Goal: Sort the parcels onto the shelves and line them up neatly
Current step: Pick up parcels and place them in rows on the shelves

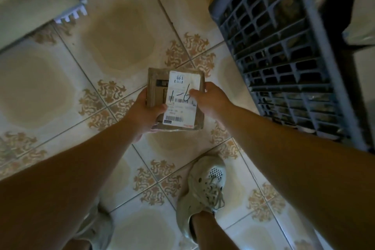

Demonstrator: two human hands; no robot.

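A small flat brown parcel [157, 89] hangs above the tiled floor, held between both hands. Its white shipping label carries barcodes and a handwritten "1-6". My left hand [145, 112] grips the parcel's lower left corner, thumb lying over the label's edge. My right hand [211, 98] holds the right side, with the thumb pressed on the label near the "6". The parcel's underside and the fingers beneath it are hidden.
A dark blue plastic crate [284, 50] with a lattice wall stands at the right, with parcels dimly seen through it. A pale shelf or box corner [36, 2] sits at the top left. My feet in light shoes [205, 191] stand on the patterned tiles [113, 42].
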